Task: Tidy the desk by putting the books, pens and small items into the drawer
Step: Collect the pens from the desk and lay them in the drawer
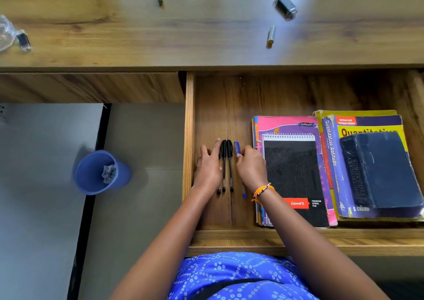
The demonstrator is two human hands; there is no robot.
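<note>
Batteries are scattered on the wood tabletop; in the drawer, black pens are touched by the flat left hand, a blue pen pinched by the right hand.

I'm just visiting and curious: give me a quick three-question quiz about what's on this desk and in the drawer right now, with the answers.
1. True or false: the black pens lie inside the open drawer.
2. Which hand grips the blue pen? A) left hand B) right hand
3. Fill in: the cylindrical batteries and the rectangular battery lie on the ____.

Key:
1. True; they lie side by side between the hands.
2. B; the left hand lies flat beside the black pens.
3. Desk top, not yet in the drawer.
</note>
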